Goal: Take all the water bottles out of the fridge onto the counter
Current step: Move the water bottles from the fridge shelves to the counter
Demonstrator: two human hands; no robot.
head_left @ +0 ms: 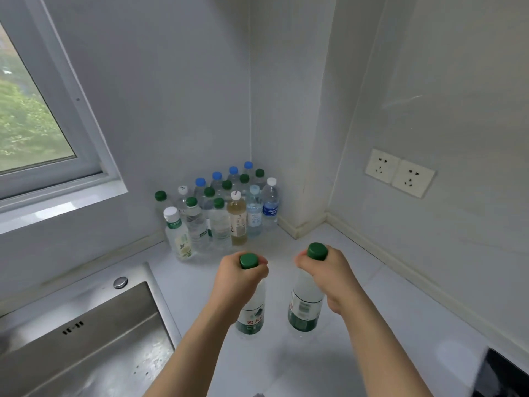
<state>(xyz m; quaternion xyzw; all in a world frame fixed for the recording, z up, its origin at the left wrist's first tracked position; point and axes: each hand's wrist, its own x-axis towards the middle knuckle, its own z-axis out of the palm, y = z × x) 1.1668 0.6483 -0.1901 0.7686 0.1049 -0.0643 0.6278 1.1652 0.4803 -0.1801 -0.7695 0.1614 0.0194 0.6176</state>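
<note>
My left hand [236, 277] grips the neck of a green-capped water bottle [252, 313], held upright over the white counter [372, 325]. My right hand [326, 270] grips a second green-capped bottle [305, 308] the same way, just to its right. Whether the two bottles' bases touch the counter I cannot tell. Beyond them, several bottles [220, 207] with green, blue and white caps stand packed in the counter's back corner against the walls. The fridge is out of view.
A steel sink [86, 339] lies at the lower left, its edge close to my left forearm. A window [31, 116] is on the left wall. Two wall sockets [399, 173] sit on the right wall. A dark object [503, 373] shows at the lower right corner.
</note>
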